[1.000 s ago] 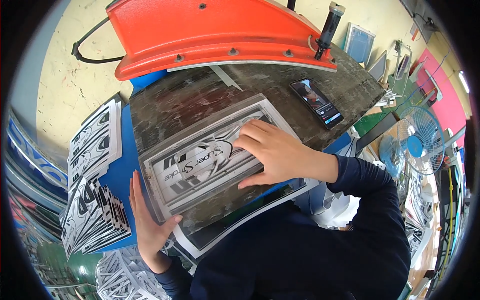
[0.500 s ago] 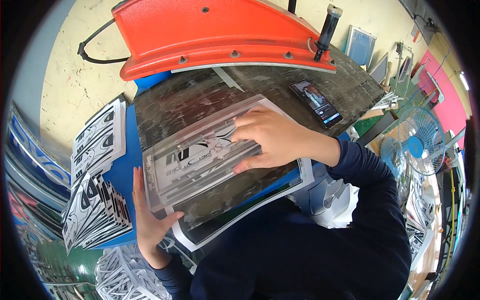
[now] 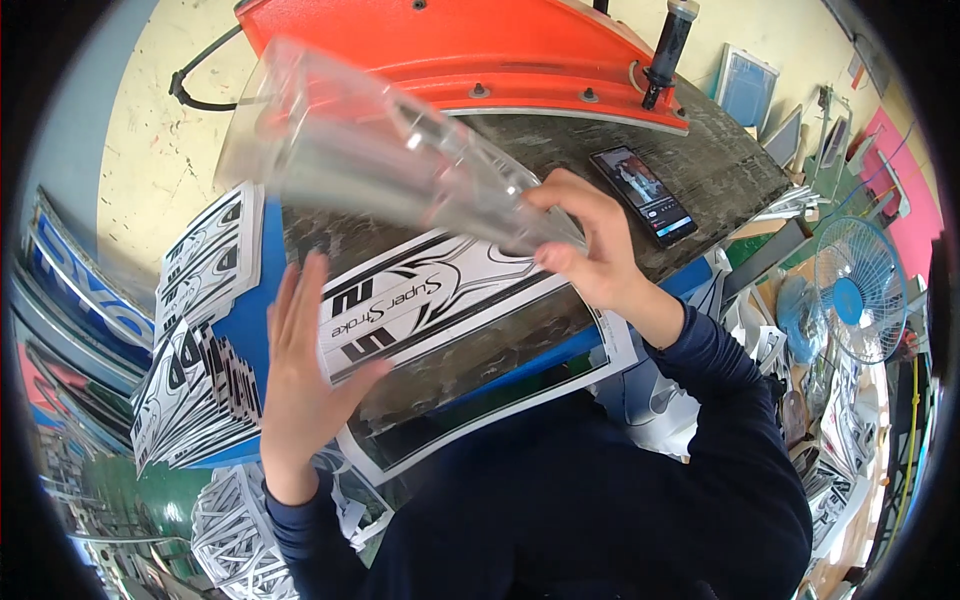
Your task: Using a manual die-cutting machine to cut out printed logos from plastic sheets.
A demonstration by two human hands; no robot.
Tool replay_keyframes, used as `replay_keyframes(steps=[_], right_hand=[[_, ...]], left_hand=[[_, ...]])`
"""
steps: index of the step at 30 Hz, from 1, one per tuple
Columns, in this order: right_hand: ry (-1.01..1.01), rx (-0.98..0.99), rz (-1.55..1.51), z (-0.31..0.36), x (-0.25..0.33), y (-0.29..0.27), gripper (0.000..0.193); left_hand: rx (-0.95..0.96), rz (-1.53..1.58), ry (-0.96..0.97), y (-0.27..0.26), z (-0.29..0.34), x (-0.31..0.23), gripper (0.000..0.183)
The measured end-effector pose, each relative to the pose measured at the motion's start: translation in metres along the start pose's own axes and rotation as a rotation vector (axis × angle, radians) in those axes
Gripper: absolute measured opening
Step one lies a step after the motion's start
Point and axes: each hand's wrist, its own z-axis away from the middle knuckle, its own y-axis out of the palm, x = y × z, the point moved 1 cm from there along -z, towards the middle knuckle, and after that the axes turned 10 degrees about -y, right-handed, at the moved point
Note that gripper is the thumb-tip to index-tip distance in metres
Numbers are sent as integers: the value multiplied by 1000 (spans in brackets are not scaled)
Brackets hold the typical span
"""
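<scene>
Dark grey and mottled, the worktable [image 3: 735,160] spans the middle, with a red press arm [image 3: 480,55] crossing its far side. Tilted above it, in front of that arm, is a transparent plastic frame [image 3: 400,160] (blurred toward its left end), the right end gripped between thumb and fingers of the right hand [image 3: 552,218]. Nearer, flat on the worktable, lies a black-and-white printed sheet [image 3: 430,292]. The left hand [image 3: 303,375] holds nothing, fingers extended and thumb spread, over the sheet's left end; whether they touch, I cannot tell. To the right lies a lit smartphone [image 3: 645,195].
</scene>
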Motion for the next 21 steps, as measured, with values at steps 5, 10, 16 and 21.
replay_keyframes(steps=[5,10,16,21], right_hand=[[51,-251,-148,2,1,1,55],[127,-291,-237,13,-11,-4,60],[189,-290,-246,23,-15,-13,80],[202,-270,-233,21,-14,-13,83]], left_hand=[[29,221,88,31,-33,-18,61],[143,252,47,51,-46,-31,61],[224,233,95,57,-53,-29,73],[192,169,126,53,-49,-38,78]])
